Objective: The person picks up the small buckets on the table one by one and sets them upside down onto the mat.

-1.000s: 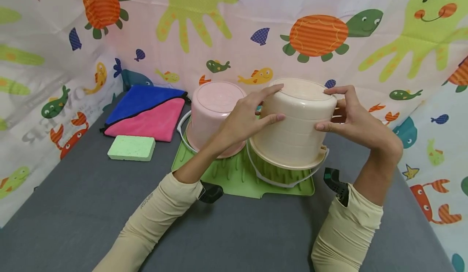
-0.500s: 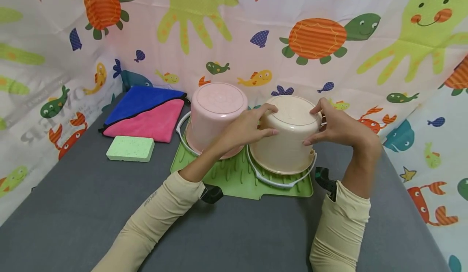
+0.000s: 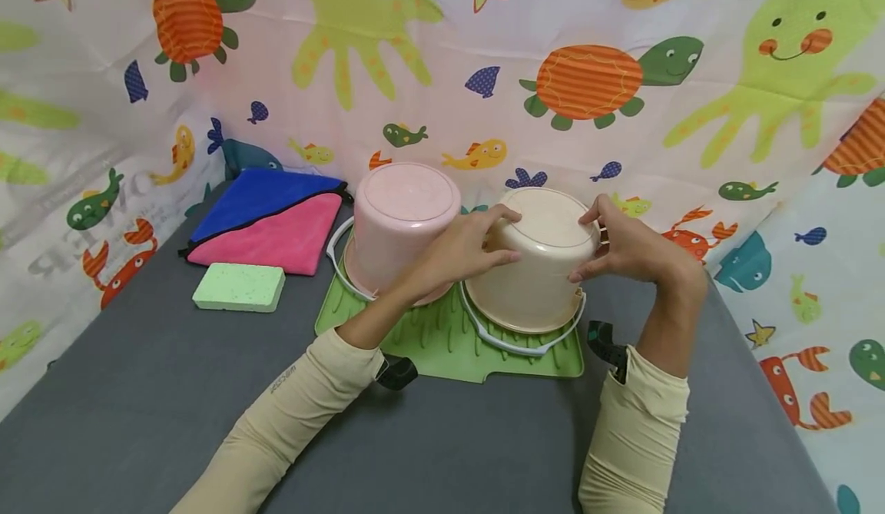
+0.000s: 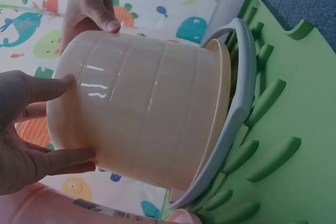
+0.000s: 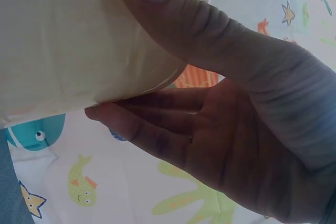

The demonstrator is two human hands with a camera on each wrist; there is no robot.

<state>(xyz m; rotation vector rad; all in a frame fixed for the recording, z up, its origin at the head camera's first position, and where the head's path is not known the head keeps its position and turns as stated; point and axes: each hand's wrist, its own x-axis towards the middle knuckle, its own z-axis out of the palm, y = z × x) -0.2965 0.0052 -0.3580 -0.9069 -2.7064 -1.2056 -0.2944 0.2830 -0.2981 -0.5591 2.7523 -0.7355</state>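
Note:
A cream bucket (image 3: 535,287) stands upside down on the right part of a green drying mat (image 3: 432,356), its white handle (image 3: 522,349) lying round the rim. My left hand (image 3: 459,249) grips the left side near the base, which faces up. On the opposite side, my right hand (image 3: 625,245) holds it between thumb and fingers. In the left wrist view, the thumb and fingers of the left hand (image 4: 26,135) touch the bucket wall (image 4: 142,108). The right wrist view has the right thumb (image 5: 157,3) on the wall, with other fingers round the far side.
An upside-down pink bucket (image 3: 397,226) stands close by on the mat's left part, partly behind my left forearm. Further left lie a folded blue and pink cloth (image 3: 270,226) and a pale green sponge (image 3: 238,287). A sea-animal curtain (image 3: 442,114) hangs behind the grey table (image 3: 442,452).
The cream bucket has come down and to the left onto the mat, with both hands holding it. Over the last half second it has barely moved, while the head view has shifted slightly.

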